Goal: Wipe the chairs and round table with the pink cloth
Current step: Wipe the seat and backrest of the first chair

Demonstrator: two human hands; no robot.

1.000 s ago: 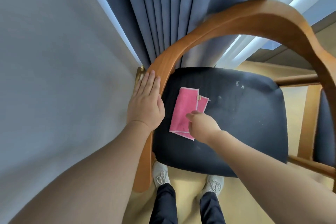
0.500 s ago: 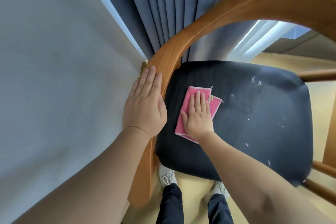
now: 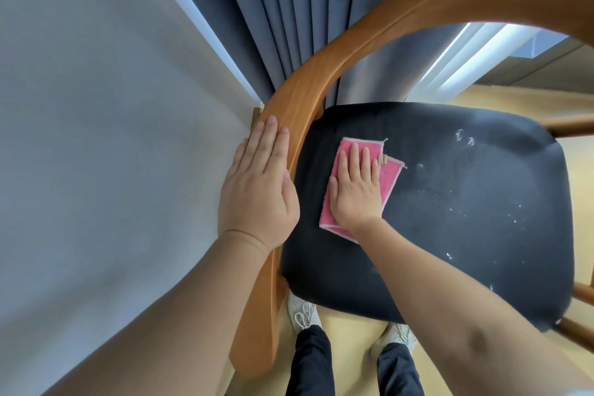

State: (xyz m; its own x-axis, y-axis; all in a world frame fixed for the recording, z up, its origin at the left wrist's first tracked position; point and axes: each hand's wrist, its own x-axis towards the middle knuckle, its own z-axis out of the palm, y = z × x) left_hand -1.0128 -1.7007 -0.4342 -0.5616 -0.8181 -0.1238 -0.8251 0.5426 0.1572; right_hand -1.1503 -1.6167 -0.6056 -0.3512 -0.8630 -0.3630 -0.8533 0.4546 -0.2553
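Pink cloth (image 3: pixel 390 182) lies folded flat on the left part of the chair's black seat (image 3: pixel 466 219), close to the wooden rail and pinned under the right hand (image 3: pixel 356 193). That hand's 4 fingers (image 3: pixel 354 157) are straight, held close together and pressed flat on the cloth, pointing toward the far side. Its thumb lies along the cloth's left edge. A small beige tag (image 3: pixel 382 158) shows just beside the little finger, and the cloth's pale trim peeks out at the far and right edges.

The left hand (image 3: pixel 258 190) rests palm down on the curved wooden back rail (image 3: pixel 321 74). Its fingers (image 3: pixel 271 138) are straight and together, laid along the wood, with the thumb tucked against the palm's right side. Both bare forearms run back toward the near edge of the view.

White specks (image 3: pixel 464 138) and faint smears dot the right half of the seat, well apart from the cloth. The rail sweeps from the near left up and over to the far right. More wooden bars (image 3: pixel 572 125) show at the right edge.

A grey-blue pleated curtain (image 3: pixel 257 10) hangs beyond the chair, and a grey wall (image 3: pixel 96 106) fills the left. On the tan floor (image 3: pixel 353 341) below the seat's near edge stand 2 pale laced shoes (image 3: pixel 302 312) under dark trouser legs (image 3: pixel 310 363).
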